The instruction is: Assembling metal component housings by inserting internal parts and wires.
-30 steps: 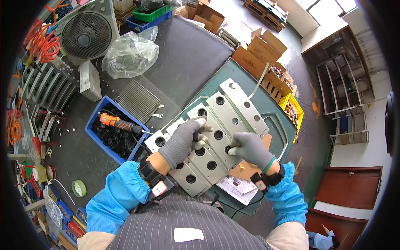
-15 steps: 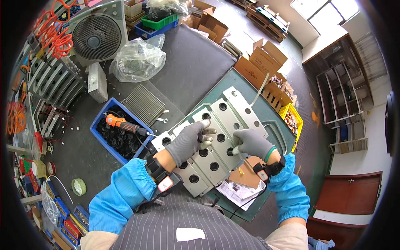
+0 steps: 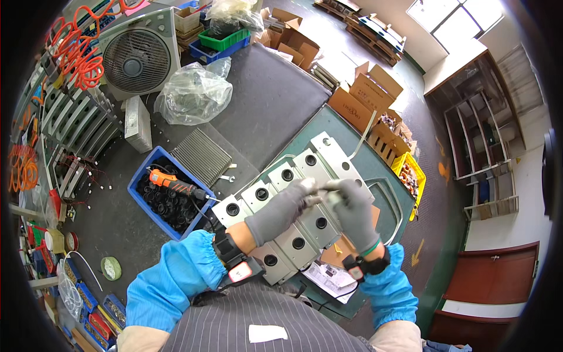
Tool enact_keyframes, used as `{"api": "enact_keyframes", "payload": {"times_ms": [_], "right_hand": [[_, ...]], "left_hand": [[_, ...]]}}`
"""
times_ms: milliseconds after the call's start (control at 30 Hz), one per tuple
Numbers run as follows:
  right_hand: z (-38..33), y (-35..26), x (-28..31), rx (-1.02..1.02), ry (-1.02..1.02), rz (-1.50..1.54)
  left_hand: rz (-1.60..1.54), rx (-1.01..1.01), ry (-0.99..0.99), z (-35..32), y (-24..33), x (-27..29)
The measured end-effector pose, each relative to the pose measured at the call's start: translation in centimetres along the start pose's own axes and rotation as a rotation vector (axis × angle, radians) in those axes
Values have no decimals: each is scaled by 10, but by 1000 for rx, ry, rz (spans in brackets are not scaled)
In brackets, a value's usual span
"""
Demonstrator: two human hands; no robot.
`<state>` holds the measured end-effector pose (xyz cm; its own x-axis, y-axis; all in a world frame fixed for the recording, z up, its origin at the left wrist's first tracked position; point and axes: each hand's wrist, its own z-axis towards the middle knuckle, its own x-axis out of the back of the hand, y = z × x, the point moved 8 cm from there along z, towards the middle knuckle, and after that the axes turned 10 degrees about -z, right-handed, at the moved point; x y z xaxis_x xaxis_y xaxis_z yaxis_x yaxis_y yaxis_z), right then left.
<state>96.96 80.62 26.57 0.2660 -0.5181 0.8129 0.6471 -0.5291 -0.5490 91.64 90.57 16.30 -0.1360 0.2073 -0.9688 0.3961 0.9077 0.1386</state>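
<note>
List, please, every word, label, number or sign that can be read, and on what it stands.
Cardboard box: dark printing, not copied here.
Red-edged white label beside the left wrist strap: too small to read.
Papers: print too small.
Yellow arrow on the floor: no words.

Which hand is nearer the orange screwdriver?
Left. The left hand is over the metal panel, right of the orange screwdriver; the right hand is farther right.

I have the gloved left hand (image 3: 281, 210) and right hand (image 3: 354, 210) on my feed, close together, slightly blurred, above a metal panel (image 3: 309, 233) with black fittings (image 3: 298, 243). Green counter (image 3: 344, 130) shows beyond the right hand, a yellow crate (image 3: 420, 186) farther right. Left of the left hand, an orange power tool (image 3: 170, 180) lies across a blue bin (image 3: 151, 213).
</note>
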Motion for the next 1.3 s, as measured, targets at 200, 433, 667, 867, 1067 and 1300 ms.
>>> {"api": "enact_keyframes", "payload": {"times_ms": [200, 433, 667, 867, 1067, 1300], "right_hand": [[-3, 97, -4, -482, 31, 204], [-10, 110, -29, -499, -28, 164], [-2, 104, -23, -471, -48, -6], [9, 95, -18, -438, -195, -38], [26, 83, -18, -346, -295, -241], [18, 91, -22, -271, -143, -236]], "left_hand": [[2141, -623, 75, 2, 32, -50], [2298, -558, 120, 5, 25, -32], [2254, -553, 107, 6, 26, -31], [2234, -588, 103, 6, 26, -29], [2246, -557, 109, 11, 26, -26], [2227, -631, 100, 10, 28, -30]]}}
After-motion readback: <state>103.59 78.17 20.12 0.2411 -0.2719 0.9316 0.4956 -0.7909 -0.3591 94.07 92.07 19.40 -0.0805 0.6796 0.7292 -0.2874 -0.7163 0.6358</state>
